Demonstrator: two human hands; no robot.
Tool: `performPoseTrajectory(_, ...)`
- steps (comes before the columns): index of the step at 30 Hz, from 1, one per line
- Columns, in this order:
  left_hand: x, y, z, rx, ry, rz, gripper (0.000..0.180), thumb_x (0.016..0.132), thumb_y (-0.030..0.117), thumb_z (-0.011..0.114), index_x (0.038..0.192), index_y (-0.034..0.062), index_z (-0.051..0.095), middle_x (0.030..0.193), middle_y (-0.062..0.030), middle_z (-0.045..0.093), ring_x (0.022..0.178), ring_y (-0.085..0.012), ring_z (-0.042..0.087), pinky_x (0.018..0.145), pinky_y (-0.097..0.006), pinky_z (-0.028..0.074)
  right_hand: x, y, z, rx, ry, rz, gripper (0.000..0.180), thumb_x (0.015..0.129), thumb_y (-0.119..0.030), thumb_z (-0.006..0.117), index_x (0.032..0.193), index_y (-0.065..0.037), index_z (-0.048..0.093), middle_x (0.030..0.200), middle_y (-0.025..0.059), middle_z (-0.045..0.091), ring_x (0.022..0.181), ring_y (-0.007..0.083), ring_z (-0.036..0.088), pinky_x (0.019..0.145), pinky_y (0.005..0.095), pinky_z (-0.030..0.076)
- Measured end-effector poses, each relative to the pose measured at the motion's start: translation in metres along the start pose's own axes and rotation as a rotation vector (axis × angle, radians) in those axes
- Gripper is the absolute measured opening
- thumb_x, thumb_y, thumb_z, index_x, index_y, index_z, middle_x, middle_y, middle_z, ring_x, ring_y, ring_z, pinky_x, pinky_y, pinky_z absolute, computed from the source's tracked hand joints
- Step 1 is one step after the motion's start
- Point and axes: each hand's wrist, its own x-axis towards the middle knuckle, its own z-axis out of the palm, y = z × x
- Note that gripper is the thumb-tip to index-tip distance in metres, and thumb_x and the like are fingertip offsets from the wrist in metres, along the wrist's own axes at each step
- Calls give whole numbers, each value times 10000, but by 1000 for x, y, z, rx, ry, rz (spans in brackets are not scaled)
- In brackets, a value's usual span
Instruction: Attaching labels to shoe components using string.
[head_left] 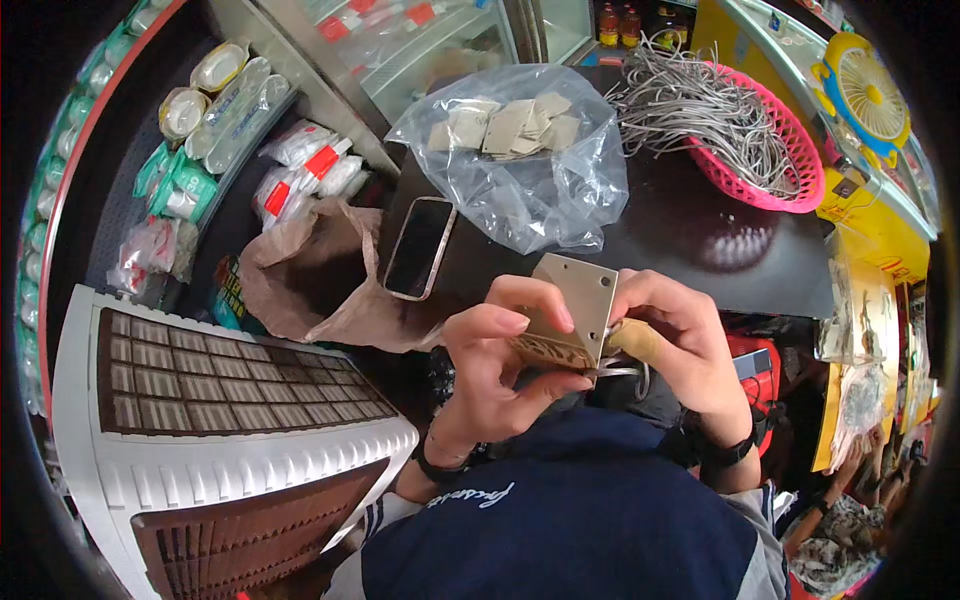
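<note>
Workpiece: a tan square piece [588, 290] with small holes near its corners, held up at the centre of the frame, just in front of the near edge of the dark tabletop [660, 235]. My left hand [485, 350] grasps it from the left, fingers on the face, thumb under the lower edge. My right hand [685, 345], its thumb wrapped in a tan cover [643, 342], is curled in at the right edge; whether it pinches the piece, a cord or both, I cannot tell. A grey cord [638, 380] loops just below.

Supplies: similar tan pieces [520, 130] on a clear plastic bag [500, 205], top centre; grey cords [680, 110] heaped in a pink basket [815, 185], upper right. Phone [420, 250] left of the bag; brown paper bag [265, 260] further left.

Step, my judgement: fitting cord to a corner hole. Whether it is through is hidden. The next move calls for a steady left grip, hole exposed, and the cord drawn snug without bending the piece.
</note>
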Motion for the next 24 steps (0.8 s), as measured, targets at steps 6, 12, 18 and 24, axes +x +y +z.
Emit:
performPoseTrajectory(6,10,-13,3,-43,-12,-69,829,692,-84,735,1236,234,195,1078,-147,395,892,-182,537,725,-265,543,12,9,-18,76,-55,-21,138,831,23,569,969,25,578,922,63,574,826,123,559,729,248,440)
performPoseTrajectory(12,28,-29,-4,2,-69,-91,803,697,-88,728,1218,222,201,1090,-156,395,904,-179,537,719,-257,545,25,5,-32,-385,-7,-230,151,808,15,576,959,12,569,931,115,555,847,222,561,755,275,435)
performPoseTrajectory(18,43,-41,-10,11,-131,-68,821,684,-115,722,1217,230,202,1087,-161,397,897,-188,547,714,-257,549,30,21,-38,-27,-49,-10,92,888,-32,531,955,21,564,931,83,545,862,158,541,760,267,429)
performPoseTrajectory(24,45,-43,-11,7,-127,-90,835,677,-128,717,1216,234,193,1082,-157,397,897,-188,543,732,-262,555,35,35,-34,292,51,110,119,885,-36,551,974,40,575,926,73,552,841,125,544,760,249,429)
